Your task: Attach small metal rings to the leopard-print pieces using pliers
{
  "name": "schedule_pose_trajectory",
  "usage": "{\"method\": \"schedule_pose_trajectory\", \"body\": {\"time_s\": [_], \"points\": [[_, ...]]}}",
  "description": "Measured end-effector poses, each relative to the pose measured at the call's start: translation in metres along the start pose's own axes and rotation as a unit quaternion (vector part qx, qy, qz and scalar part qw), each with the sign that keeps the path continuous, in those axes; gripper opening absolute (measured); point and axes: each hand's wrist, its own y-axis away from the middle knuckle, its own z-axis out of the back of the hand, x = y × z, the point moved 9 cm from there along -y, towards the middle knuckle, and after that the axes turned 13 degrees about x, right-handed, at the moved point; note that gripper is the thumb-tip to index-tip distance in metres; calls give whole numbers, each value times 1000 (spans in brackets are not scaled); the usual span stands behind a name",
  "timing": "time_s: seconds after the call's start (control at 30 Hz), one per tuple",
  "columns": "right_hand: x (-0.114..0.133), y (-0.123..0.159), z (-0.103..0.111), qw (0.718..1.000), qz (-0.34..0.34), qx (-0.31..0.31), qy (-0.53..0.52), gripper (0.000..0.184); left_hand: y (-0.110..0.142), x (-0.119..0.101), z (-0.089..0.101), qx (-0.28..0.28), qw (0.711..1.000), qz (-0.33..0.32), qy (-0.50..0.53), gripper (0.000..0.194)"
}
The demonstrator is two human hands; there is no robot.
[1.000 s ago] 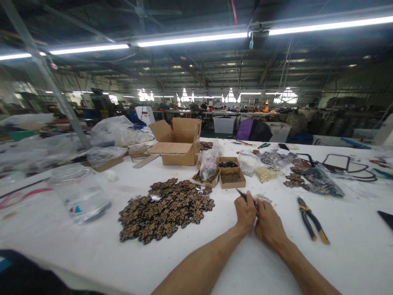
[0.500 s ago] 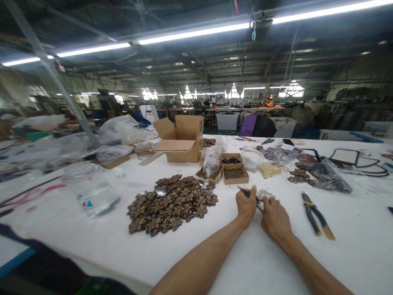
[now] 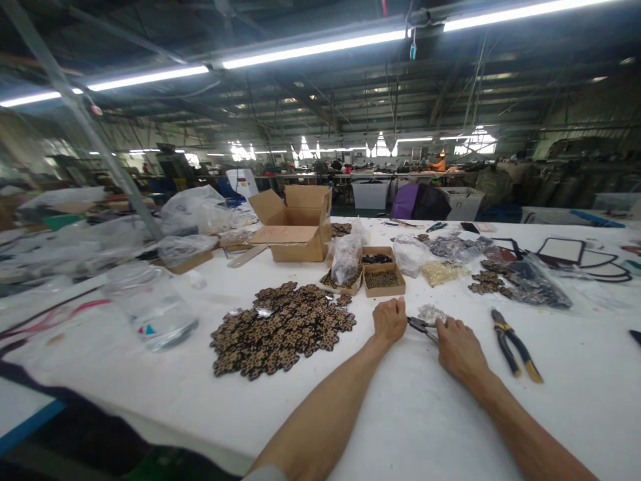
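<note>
My right hand [image 3: 461, 351] is closed around a small pair of pliers [image 3: 422, 325], whose jaws point left toward my other hand. My left hand [image 3: 389, 321] is closed in a pinch by the plier tips; whatever lies between its fingers is hidden. Just behind the pliers is a small heap of silvery metal bits [image 3: 431, 312]. To the left spreads a big pile of brown and black flower-shaped pieces [image 3: 283, 327]. A larger pair of pliers with black and yellow handles [image 3: 515, 344] rests right of my right hand.
Small cardboard trays [image 3: 384, 280] of tiny parts stand beyond my hands, beside clear plastic bags [image 3: 345, 260]. An open cardboard box [image 3: 300, 230] is farther back. A clear plastic jar [image 3: 150, 307] stands at left. Dark-edged frames [image 3: 563, 250] lie at back right.
My hands have moved apart. The left shifted slightly left, off the small pliers, and the right moved right with them, so the jaws now show between my hands.
</note>
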Motion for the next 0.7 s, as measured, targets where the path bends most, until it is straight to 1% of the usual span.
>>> {"method": "schedule_pose_trajectory", "body": {"time_s": [0.1,0.2,0.3,0.47,0.6,0.7], "points": [[-2,-2,-2,1000,4,8,-1,34,1,-6,-9,23,998,-33,-38,57],[-1,-3,-4,1000,2,14,-2,34,-1,-3,-15,19,998,-36,-42,55],[0,-3,-3,1000,1,17,-1,32,-2,2,-17,23,999,-20,-30,51],[2,-2,-1,1000,5,13,2,31,-2,-1,-15,54,996,-12,-65,52],[2,-2,-2,1000,9,18,-3,31,-1,-3,-16,69,996,-24,-42,40],[3,-2,-1,1000,13,16,-6,30,-2,-2,-15,64,997,-14,-34,42]]}}
